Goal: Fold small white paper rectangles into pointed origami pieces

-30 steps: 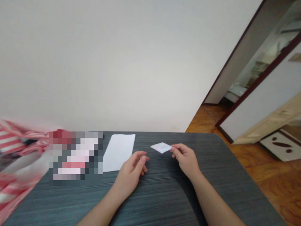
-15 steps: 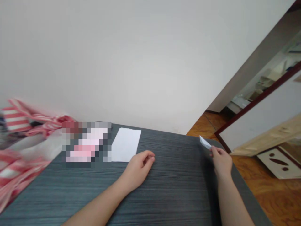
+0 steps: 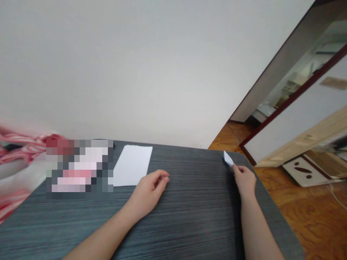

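My right hand (image 3: pixel 244 178) is out near the far right corner of the dark grey table (image 3: pixel 195 216), fingers pinched on a small folded white paper (image 3: pixel 228 158) that stands up from them. Near the table's middle lies my left hand (image 3: pixel 150 191), fingers loosely curled with nothing in them, just right of a flat white paper sheet (image 3: pixel 132 165).
A red and white striped bag (image 3: pixel 16 169) sits at the table's left end beside a blurred patch. A white wall runs behind the table. Wooden floor and an open doorway (image 3: pixel 295 90) lie to the right, with a pale wooden board (image 3: pixel 303 142) on the floor.
My right hand carried the folded paper from the table's middle out to the far right corner. The left hand stayed near the sheet. The view shifted slightly.
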The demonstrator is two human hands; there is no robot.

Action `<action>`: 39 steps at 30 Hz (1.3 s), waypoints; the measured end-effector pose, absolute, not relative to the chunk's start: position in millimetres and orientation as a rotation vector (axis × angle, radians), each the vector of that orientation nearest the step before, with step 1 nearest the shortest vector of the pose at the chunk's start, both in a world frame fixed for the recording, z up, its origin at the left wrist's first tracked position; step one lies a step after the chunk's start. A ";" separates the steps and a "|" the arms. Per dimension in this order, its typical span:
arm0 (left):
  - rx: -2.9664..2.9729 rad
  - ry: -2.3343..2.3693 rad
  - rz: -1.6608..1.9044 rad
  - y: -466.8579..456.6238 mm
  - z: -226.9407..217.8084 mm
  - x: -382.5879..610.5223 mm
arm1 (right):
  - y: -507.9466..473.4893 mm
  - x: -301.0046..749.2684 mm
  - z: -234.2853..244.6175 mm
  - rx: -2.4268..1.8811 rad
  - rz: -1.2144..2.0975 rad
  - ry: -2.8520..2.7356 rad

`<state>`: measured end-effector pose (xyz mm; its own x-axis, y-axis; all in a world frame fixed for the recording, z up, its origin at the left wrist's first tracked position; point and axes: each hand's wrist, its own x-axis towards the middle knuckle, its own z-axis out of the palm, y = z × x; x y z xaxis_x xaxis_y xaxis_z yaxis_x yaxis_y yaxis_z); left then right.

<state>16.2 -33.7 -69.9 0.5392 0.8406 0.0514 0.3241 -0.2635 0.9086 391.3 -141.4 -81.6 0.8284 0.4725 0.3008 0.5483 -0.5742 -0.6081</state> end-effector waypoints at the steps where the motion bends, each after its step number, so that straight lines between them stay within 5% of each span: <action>1: 1.823 0.964 0.688 -33.9 -70.2 16.6 | -142.0 391.4 -82.2 -2.283 -0.137 -0.752; 13: 1.979 0.976 0.841 -37.6 -66.6 -7.6 | -142.3 343.6 -57.0 -2.108 -0.338 -0.747; 20: 2.408 1.268 1.044 -21.2 -47.9 -47.3 | -96.6 245.3 -41.5 -1.828 0.045 -1.670; 28: 2.537 1.733 0.699 -3.4 -65.2 -39.1 | -54.7 216.4 -73.1 -1.704 -0.016 -1.980; 39: 2.557 1.758 0.452 15.1 -83.2 -11.7 | -43.2 255.8 -103.7 -1.682 0.100 -1.871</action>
